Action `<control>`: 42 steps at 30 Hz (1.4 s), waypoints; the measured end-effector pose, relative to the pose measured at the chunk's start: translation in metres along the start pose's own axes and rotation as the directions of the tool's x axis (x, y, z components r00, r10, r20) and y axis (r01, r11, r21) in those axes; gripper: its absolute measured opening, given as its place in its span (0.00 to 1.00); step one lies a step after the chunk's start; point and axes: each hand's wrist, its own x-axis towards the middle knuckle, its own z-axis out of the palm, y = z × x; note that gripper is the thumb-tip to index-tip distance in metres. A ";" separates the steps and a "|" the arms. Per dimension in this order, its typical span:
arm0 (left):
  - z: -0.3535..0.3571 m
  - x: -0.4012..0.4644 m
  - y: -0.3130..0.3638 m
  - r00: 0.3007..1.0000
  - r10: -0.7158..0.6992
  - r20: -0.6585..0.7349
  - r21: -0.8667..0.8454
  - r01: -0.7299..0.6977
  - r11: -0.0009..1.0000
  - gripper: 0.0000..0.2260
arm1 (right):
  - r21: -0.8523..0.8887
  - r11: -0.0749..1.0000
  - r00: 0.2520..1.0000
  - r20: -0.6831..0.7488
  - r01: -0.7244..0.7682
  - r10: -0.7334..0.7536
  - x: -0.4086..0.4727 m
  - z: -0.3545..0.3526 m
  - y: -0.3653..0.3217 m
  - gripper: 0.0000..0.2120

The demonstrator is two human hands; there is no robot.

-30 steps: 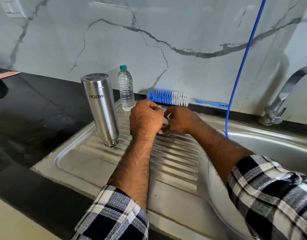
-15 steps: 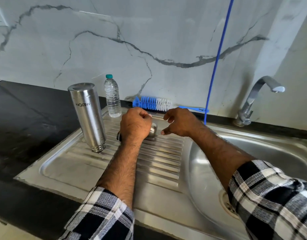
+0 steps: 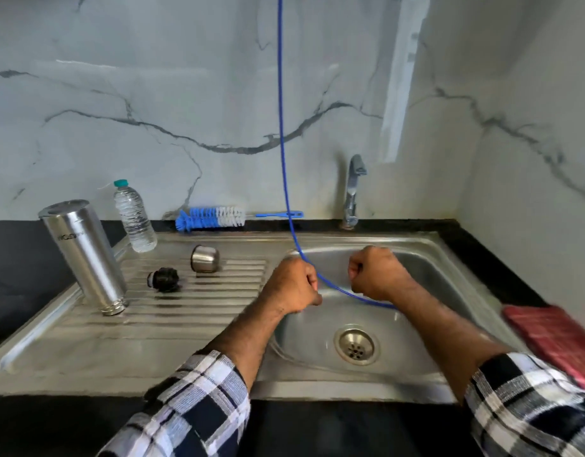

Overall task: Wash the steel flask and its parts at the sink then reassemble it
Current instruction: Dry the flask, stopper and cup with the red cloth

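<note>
Both our hands have left the drainboard since 0.5 s ago, where the left one held the cap and the right hovered beside it; they now hang over the sink. Our left hand is over the sink's left edge, fingers curled into a fist, with the blue cord passing right by the knuckles; we cannot tell whether they pinch it. Our right hand is over the sink's back half, fingers curled together on nothing we can see. Left of the sink, 2 parts lie loose on the drainboard: the steel cap on its side and the black stopper just left of it. Farther left of the sink the flask stands mouth down. Behind the drainboard are a water bottle and a blue-and-white brush. At the sink's back rim stands the tap; a red cloth lies right of the sink.
</note>
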 end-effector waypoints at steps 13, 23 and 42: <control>0.054 0.007 0.096 0.991 0.128 0.038 0.125 -0.132 0.983 0.11 | -0.032 0.990 0.988 -0.074 -0.136 0.133 -0.059 -0.037 0.088 0.04; 0.121 0.014 0.202 0.937 0.327 0.126 -0.072 -0.320 0.945 0.10 | -0.146 0.871 0.880 -0.152 -0.470 0.449 -0.124 -0.082 0.165 0.18; 0.169 0.027 0.270 0.701 0.616 0.359 0.196 -0.702 0.684 0.12 | -0.083 0.888 0.888 -0.136 -0.452 0.439 -0.149 -0.050 0.222 0.22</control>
